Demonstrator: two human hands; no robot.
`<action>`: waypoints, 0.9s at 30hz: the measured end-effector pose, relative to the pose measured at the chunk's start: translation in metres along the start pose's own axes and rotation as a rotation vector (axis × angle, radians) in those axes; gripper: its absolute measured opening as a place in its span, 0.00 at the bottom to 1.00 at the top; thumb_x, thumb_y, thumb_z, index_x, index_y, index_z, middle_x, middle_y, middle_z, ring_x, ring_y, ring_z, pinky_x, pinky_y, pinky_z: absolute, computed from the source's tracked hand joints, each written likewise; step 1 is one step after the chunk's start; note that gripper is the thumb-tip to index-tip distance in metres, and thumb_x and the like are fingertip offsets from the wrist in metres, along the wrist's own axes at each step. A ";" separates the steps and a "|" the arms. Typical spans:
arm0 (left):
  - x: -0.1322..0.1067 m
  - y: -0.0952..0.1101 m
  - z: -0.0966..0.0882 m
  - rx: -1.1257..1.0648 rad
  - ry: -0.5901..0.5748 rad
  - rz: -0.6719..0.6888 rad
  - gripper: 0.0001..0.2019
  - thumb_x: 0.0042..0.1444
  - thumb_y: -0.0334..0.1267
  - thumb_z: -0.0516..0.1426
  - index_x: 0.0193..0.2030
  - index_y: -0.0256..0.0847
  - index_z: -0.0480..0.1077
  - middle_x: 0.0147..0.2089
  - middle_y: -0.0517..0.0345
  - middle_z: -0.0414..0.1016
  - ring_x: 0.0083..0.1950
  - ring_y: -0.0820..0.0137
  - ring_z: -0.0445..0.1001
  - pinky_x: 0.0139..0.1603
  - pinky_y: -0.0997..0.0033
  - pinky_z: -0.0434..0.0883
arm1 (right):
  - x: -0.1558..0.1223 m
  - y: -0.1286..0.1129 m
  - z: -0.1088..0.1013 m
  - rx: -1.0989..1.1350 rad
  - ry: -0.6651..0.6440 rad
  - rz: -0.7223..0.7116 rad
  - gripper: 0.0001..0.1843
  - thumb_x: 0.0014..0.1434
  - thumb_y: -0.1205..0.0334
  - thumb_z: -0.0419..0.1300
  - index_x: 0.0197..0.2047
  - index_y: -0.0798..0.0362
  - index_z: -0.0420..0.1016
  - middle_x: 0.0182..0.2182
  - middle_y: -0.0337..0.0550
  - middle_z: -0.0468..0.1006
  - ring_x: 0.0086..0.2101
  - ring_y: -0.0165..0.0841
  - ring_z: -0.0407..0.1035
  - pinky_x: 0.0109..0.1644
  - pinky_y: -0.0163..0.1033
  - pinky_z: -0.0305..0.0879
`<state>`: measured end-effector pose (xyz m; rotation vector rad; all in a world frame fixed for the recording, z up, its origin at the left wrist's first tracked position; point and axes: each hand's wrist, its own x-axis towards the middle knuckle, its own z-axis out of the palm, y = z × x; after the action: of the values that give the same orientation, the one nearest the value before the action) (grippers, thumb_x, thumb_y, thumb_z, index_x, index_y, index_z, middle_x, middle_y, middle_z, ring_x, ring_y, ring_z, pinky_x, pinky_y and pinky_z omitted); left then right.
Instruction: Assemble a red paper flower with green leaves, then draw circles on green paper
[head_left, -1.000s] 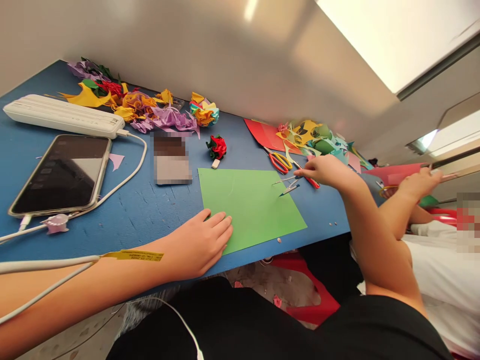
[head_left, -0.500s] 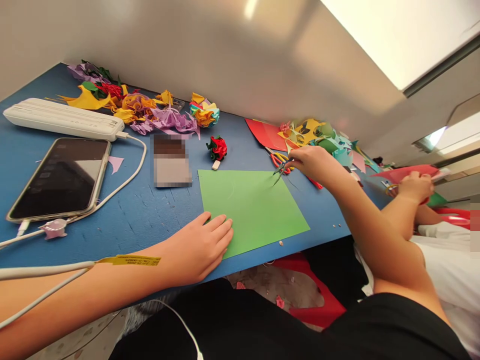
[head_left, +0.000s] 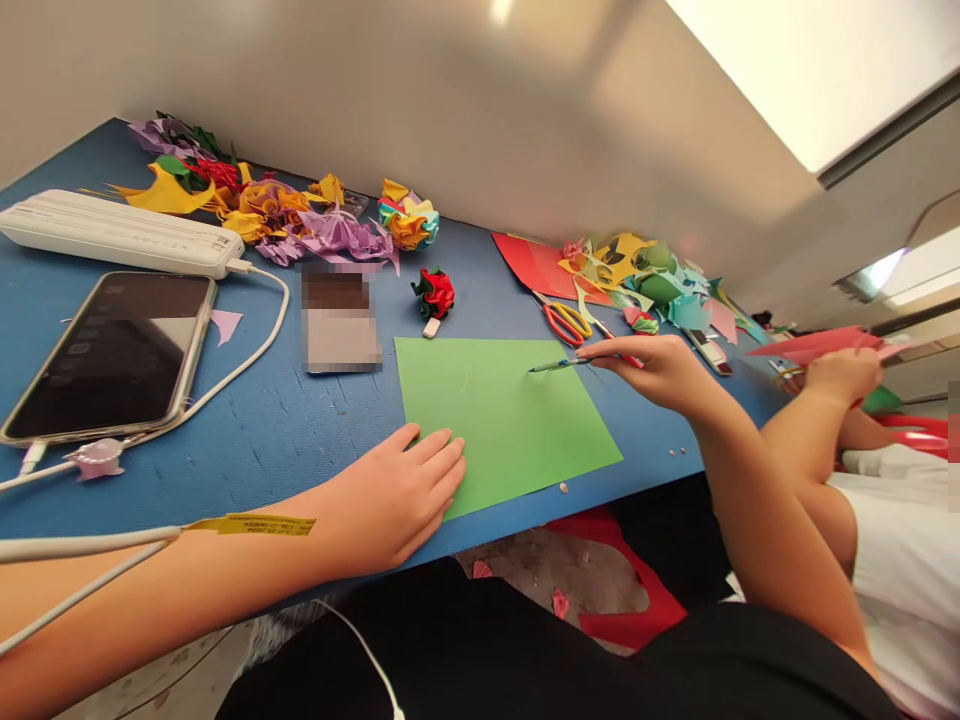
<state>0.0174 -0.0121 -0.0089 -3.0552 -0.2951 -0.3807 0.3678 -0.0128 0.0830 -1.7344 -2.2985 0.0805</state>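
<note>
A green paper sheet (head_left: 510, 420) lies flat on the blue table (head_left: 285, 420) near its front edge. My left hand (head_left: 397, 495) rests on the sheet's near left corner, fingers stretched out and flat. My right hand (head_left: 652, 365) is closed on a thin pointed tool (head_left: 555, 366) that looks like a drawing compass. Its tip hovers over the sheet's upper right part. Red-and-yellow scissors (head_left: 562, 320) lie just beyond that hand.
A phone (head_left: 112, 350) on a cable and a white power bank (head_left: 112, 232) sit at the left. Paper flowers (head_left: 277, 215) line the wall, with a small red-green one (head_left: 435, 293) nearer. Paper scraps (head_left: 637, 275) are heaped at the right. Another person's hand (head_left: 840, 375) holds red paper (head_left: 810, 343).
My right hand picked the tool up from the table by the scissors and brought it left over the green sheet. My left hand has stayed put.
</note>
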 end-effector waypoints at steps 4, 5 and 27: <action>0.000 0.000 0.000 0.005 -0.002 0.004 0.19 0.63 0.37 0.44 0.57 0.31 0.63 0.60 0.46 0.65 0.59 0.57 0.64 0.51 0.55 0.63 | -0.007 0.025 -0.008 0.195 -0.087 0.096 0.12 0.58 0.54 0.56 0.42 0.47 0.77 0.40 0.38 0.79 0.44 0.37 0.73 0.52 0.43 0.69; 0.000 0.000 0.000 0.007 -0.002 0.003 0.19 0.63 0.37 0.44 0.57 0.32 0.63 0.60 0.46 0.65 0.59 0.57 0.63 0.51 0.55 0.63 | -0.007 0.030 -0.009 0.221 -0.099 0.102 0.13 0.58 0.53 0.56 0.41 0.48 0.77 0.40 0.39 0.79 0.44 0.38 0.73 0.53 0.43 0.68; 0.000 -0.001 -0.001 -0.010 -0.013 -0.012 0.18 0.64 0.37 0.43 0.56 0.33 0.63 0.60 0.47 0.65 0.59 0.57 0.64 0.51 0.56 0.63 | 0.035 0.007 -0.006 -0.179 0.063 0.122 0.09 0.56 0.56 0.56 0.33 0.46 0.78 0.27 0.35 0.79 0.26 0.31 0.69 0.31 0.36 0.62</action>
<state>0.0168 -0.0115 -0.0079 -3.0682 -0.3125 -0.3648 0.3673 0.0221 0.0934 -1.9339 -2.2124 -0.1600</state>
